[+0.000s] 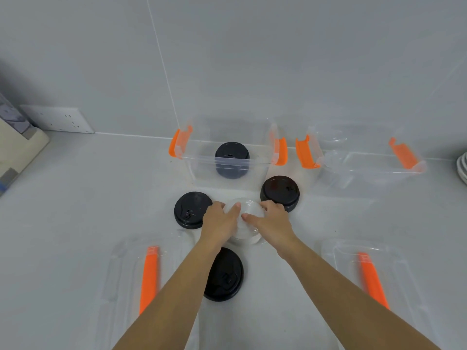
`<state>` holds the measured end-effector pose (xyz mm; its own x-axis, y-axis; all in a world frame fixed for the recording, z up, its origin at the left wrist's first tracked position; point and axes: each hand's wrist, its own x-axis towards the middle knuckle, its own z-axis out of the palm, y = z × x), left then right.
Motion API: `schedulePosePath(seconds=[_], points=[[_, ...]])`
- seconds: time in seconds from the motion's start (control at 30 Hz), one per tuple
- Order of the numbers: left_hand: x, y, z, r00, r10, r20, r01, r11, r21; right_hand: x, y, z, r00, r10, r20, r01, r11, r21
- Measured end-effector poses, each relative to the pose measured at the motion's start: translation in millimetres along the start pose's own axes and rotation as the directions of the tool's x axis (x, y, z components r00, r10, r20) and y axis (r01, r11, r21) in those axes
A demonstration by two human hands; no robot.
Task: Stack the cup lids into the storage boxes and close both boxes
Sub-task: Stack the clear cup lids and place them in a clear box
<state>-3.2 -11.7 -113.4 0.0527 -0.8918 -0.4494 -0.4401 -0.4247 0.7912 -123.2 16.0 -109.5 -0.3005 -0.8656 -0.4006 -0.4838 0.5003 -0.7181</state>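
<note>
Two clear storage boxes with orange latches stand open at the back: the left box (202,162) holds a stack of black cup lids (232,160), the right box (404,168) holds clear lids. Three black lids lie on the counter: one at the left (188,210), one at the right (280,192), one near me (225,275). Between them sits a stack of clear cup lids (249,223). My left hand (222,219) and my right hand (271,219) both grip this stack from its two sides.
Two clear box covers with orange handles lie flat near me, one at the left (149,276) and one at the right (371,279). A wall socket (60,120) is at the back left, beside a tilted object (15,147). White plates (462,168) show at the right edge.
</note>
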Motion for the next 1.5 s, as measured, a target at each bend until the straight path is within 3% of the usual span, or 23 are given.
schedulePosePath(seconds=[0.13,0.2,0.33,0.47,0.8,1.13,1.37,1.5], points=[[2.9,2.3,-1.5,1.000,-0.006,0.009,0.006,1.000,0.019,-1.8,5.7,-5.8,0.991,0.035,-0.127,-0.053,0.989,-0.141],[4.9,4.3,-3.1,1.000,-0.007,0.020,0.006,0.999,0.053,0.0,8.3,-9.9,0.993,0.099,-0.070,-0.106,0.990,-0.093],[8.2,11.8,-10.9,0.992,-0.098,0.081,0.089,0.990,0.109,0.4,10.6,-14.4,0.974,0.201,0.108,-0.216,0.963,0.160],[8.7,19.0,-17.7,0.956,-0.228,0.185,0.234,0.972,-0.010,2.5,8.3,-13.6,0.965,0.188,0.183,-0.226,0.950,0.214],[8.8,15.3,-12.1,0.951,-0.235,0.201,0.242,0.970,-0.009,5.9,2.7,-4.2,0.959,0.143,0.246,-0.211,0.938,0.276],[6.2,14.6,-0.4,0.949,-0.240,0.203,0.256,0.965,-0.059,6.5,5.3,-0.2,0.962,0.196,0.192,-0.245,0.930,0.274],[2.8,15.4,6.1,0.975,-0.167,0.148,0.193,0.964,-0.181,3.6,5.1,-1.1,0.967,0.104,0.231,-0.202,0.866,0.458],[-1.2,17.8,4.7,0.968,-0.137,0.210,0.183,0.958,-0.220,1.4,11.2,-0.3,0.963,0.076,0.257,-0.206,0.825,0.526]])
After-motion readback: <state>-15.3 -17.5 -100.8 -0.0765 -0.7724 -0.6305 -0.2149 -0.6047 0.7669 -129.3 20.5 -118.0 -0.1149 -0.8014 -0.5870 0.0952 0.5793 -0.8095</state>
